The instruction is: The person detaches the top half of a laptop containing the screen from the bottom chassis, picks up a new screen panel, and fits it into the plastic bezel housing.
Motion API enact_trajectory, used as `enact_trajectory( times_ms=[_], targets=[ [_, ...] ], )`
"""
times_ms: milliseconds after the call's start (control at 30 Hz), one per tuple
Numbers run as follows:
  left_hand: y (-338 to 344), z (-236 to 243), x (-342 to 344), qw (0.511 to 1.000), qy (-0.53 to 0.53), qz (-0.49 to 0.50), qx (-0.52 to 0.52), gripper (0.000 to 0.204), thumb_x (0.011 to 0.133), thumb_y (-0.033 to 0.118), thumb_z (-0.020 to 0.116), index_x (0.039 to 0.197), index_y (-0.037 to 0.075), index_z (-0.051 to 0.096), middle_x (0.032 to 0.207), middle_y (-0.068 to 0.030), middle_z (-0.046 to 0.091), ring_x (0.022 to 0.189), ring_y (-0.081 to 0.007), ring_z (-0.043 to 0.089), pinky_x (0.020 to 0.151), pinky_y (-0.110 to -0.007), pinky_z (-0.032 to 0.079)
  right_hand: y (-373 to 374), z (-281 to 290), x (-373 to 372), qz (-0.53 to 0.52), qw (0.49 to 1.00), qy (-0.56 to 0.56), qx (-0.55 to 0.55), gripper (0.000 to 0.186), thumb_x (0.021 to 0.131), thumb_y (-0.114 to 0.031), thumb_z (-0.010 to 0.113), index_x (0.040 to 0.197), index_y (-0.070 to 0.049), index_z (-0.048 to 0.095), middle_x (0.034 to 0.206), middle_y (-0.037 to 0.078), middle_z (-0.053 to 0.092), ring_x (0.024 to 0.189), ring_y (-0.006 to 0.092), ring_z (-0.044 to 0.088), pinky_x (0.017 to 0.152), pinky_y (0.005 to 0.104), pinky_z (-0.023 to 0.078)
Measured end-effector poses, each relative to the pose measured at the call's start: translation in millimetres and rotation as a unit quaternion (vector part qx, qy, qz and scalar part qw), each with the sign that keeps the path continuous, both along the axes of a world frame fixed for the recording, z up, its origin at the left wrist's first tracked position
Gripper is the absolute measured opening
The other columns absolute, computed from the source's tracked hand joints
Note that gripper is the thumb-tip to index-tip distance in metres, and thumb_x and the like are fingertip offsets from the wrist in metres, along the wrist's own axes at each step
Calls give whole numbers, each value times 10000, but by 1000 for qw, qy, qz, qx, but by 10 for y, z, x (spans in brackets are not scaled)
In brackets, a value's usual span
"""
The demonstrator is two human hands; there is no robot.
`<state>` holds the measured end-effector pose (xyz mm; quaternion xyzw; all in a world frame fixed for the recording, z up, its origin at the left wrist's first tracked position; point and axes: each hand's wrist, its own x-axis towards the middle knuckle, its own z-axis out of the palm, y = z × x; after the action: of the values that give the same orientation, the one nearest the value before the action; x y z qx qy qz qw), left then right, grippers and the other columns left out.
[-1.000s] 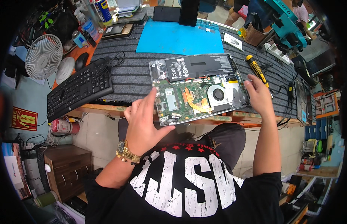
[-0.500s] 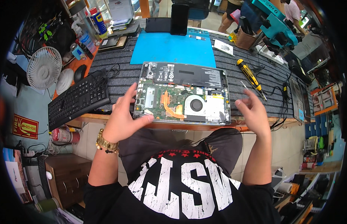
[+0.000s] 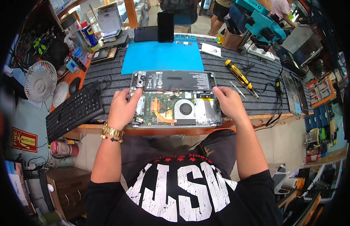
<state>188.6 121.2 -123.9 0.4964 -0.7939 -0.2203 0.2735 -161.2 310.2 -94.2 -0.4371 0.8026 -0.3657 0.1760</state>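
Observation:
An opened laptop base (image 3: 171,98) lies at the near edge of the bench. Its black battery (image 3: 178,81) runs along the far side, and a copper heat pipe (image 3: 157,109) leads over the green board to a round cooling fan (image 3: 185,109). My left hand (image 3: 123,106) grips the left side, thumb on top beside the board and fingers round the outer edge. On the right side my right hand (image 3: 229,101) holds the other edge, its thumb near the battery's corner. The fingers beneath the base are hidden.
Beyond the laptop lies a blue mat (image 3: 162,56), with two dark phones or tablets at its far edge. A yellow screwdriver (image 3: 239,77) and tweezers (image 3: 238,89) lie to the right. At left are a black keyboard (image 3: 75,115) and a white fan (image 3: 40,81).
Both hands, apart from the laptop's sides or only hovering there before, have closed on its edges. The whole view has shifted, so the bench things appear further left.

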Motion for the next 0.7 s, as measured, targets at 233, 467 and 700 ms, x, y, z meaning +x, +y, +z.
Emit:
enact_trajectory(
  times_ms=[233, 467, 700],
  targets=[
    [9, 113, -29, 996, 56, -21, 62, 699, 1045, 608, 633, 1202, -61, 758, 972, -194, 695, 975, -310, 626, 897, -409, 525, 33, -171, -21, -31, 985, -159, -60, 545, 1058, -416, 697, 1248, 93, 737, 1093, 125, 778, 1020, 177, 685, 935, 324, 523],
    [3, -61, 108, 978, 180, -4, 103, 689, 1064, 570, 643, 1337, -59, 713, 1064, -159, 715, 1048, -231, 667, 953, -357, 534, 108, -85, 51, -36, 962, -246, -114, 482, 1079, -360, 694, 1329, 51, 703, 1077, 24, 734, 960, 94, 593, 899, 277, 472],
    [118, 94, 147, 915, 334, -72, 213, 598, 1159, 429, 548, 1496, -62, 592, 1421, -121, 682, 1278, -167, 641, 1047, -325, 516, 258, -6, 60, -37, 954, -254, -157, 481, 1074, -347, 688, 1386, 19, 696, 1133, 1, 732, 985, 88, 589, 869, 264, 440]
  ],
)
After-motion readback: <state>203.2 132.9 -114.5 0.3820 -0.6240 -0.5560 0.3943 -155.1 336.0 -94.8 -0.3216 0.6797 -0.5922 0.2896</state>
